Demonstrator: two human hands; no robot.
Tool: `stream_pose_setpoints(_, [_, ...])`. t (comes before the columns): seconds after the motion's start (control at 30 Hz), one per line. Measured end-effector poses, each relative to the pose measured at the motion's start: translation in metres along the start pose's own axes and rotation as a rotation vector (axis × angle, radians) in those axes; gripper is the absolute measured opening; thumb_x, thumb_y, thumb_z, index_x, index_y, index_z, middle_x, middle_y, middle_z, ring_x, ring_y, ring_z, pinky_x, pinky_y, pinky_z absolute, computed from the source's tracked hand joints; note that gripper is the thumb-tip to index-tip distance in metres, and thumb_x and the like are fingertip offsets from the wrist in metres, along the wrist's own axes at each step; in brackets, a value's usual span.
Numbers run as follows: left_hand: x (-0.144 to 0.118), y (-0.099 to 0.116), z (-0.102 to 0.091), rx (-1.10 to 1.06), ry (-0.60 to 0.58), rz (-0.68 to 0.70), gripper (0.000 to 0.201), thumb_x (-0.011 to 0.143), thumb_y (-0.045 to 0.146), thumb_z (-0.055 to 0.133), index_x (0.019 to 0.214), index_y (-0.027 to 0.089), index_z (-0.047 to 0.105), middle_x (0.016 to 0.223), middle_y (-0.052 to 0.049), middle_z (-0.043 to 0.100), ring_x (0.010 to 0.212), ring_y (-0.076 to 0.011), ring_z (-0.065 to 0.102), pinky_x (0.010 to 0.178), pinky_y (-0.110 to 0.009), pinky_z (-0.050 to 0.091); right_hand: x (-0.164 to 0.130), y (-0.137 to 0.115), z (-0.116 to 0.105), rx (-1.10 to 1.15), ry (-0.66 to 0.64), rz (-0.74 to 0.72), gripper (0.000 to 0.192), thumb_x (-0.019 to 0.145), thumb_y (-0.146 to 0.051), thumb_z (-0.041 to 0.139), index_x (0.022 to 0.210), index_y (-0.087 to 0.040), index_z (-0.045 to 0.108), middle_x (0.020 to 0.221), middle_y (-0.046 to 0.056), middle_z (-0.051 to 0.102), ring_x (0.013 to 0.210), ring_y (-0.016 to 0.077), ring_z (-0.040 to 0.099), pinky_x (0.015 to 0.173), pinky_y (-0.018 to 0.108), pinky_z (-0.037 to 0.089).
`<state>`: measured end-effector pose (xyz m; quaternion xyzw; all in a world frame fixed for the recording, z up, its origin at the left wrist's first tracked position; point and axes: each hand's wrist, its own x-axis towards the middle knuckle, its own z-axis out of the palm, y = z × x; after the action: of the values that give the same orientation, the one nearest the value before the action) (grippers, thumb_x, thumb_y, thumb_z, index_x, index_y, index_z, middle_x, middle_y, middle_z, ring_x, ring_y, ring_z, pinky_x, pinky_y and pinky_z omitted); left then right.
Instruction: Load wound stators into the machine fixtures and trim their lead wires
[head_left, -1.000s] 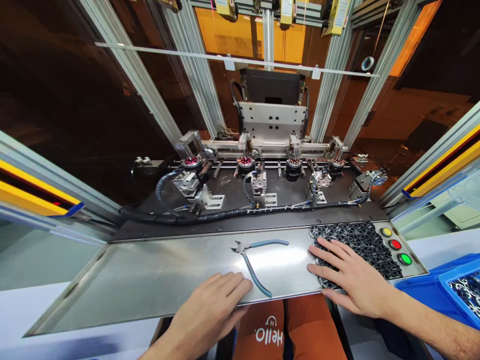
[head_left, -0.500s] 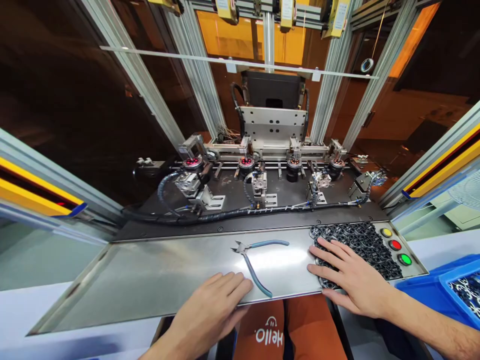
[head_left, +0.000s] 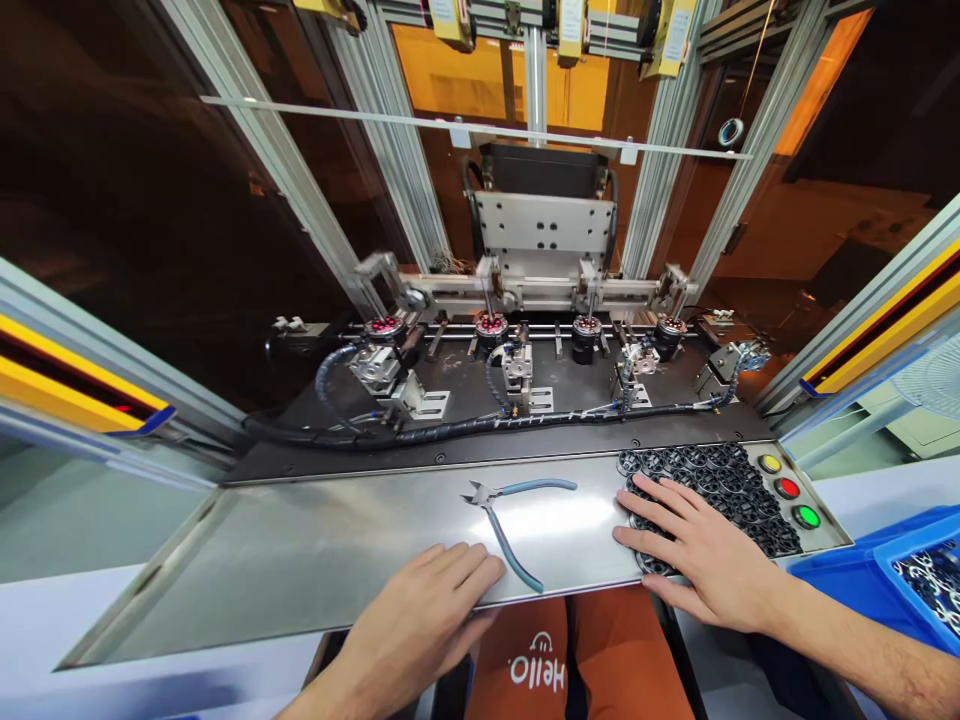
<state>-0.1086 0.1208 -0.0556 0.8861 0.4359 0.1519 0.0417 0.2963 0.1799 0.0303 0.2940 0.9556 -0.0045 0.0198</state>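
Observation:
My left hand (head_left: 416,620) lies flat, palm down, on the near edge of the steel shelf (head_left: 315,550), holding nothing. Just right of its fingertips lie blue-handled side cutters (head_left: 506,515), jaws pointing left. My right hand (head_left: 701,550) rests with fingers spread on a flat layer of black ring-shaped parts (head_left: 720,480) at the shelf's right end; it grips none of them. Behind the shelf, four round motor parts sit in fixtures (head_left: 487,328) under a grey machine head (head_left: 544,225).
Yellow (head_left: 769,463), red (head_left: 787,488) and green (head_left: 807,516) push buttons sit right of the black parts. A blue bin (head_left: 919,570) with more black parts stands at the far right. Black cable hose (head_left: 450,428) runs across the machine bed. Aluminium frame posts flank the opening.
The grey machine head and its bar have risen slightly above the fixtures. Both hands stay where they were.

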Motion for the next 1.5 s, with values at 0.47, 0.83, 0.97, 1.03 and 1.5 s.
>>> stream_pose_setpoints(0.47, [-0.002, -0.0015, 0.0026, -0.008, -0.014, -0.014, 0.034, 0.087, 0.009, 0.088, 0.105, 0.027, 0.065, 0.1, 0.003, 0.074, 0.084, -0.027, 0.068, 0.076, -0.041, 0.046, 0.0008, -0.0005, -0.0008, 0.015, 0.021, -0.003, 0.054, 0.111, -0.036, 0.071, 0.165, -0.033, 0.067, 0.186, 0.006, 0.048, 0.176, 0.0387, 0.04, 0.138, 0.066, 0.045])
stream_pose_setpoints(0.83, [-0.0021, -0.0014, 0.0037, -0.009, 0.005, 0.008, 0.035, 0.087, 0.009, 0.084, 0.107, 0.027, 0.062, 0.101, 0.002, 0.075, 0.085, -0.0263, 0.069, 0.078, -0.04, 0.047, -0.0002, -0.0006, -0.0011, 0.008, 0.015, -0.005, 0.054, 0.112, -0.038, 0.07, 0.165, -0.034, 0.066, 0.187, 0.005, 0.047, 0.176, 0.0384, 0.04, 0.137, 0.066, 0.047])
stream_pose_setpoints(0.97, [-0.0015, -0.0009, 0.0028, -0.001, 0.018, 0.018, 0.038, 0.086, 0.008, 0.086, 0.106, 0.027, 0.061, 0.099, 0.002, 0.074, 0.083, -0.0269, 0.07, 0.076, -0.04, 0.048, 0.0002, -0.0008, -0.0015, 0.012, 0.013, -0.003, 0.054, 0.112, -0.038, 0.07, 0.165, -0.034, 0.066, 0.187, 0.005, 0.047, 0.175, 0.0391, 0.041, 0.137, 0.068, 0.048])
stream_pose_setpoints(1.03, [-0.0009, -0.001, 0.0021, 0.008, 0.026, 0.023, 0.039, 0.085, 0.007, 0.087, 0.106, 0.027, 0.06, 0.098, 0.002, 0.073, 0.082, -0.0271, 0.069, 0.075, -0.041, 0.048, -0.0001, -0.0008, -0.0011, 0.022, 0.017, 0.001, 0.054, 0.111, -0.037, 0.071, 0.166, -0.034, 0.065, 0.187, 0.004, 0.047, 0.176, 0.0387, 0.04, 0.137, 0.068, 0.047])
stream_pose_setpoints(1.5, [0.0001, 0.0002, 0.0014, 0.007, 0.058, 0.039, 0.042, 0.084, 0.005, 0.085, 0.106, 0.027, 0.056, 0.097, 0.003, 0.072, 0.08, -0.0267, 0.069, 0.073, -0.041, 0.049, -0.0008, -0.0005, 0.001, 0.003, 0.025, -0.002, 0.056, 0.111, -0.036, 0.071, 0.166, -0.035, 0.065, 0.187, 0.004, 0.047, 0.177, 0.0377, 0.038, 0.139, 0.064, 0.045])
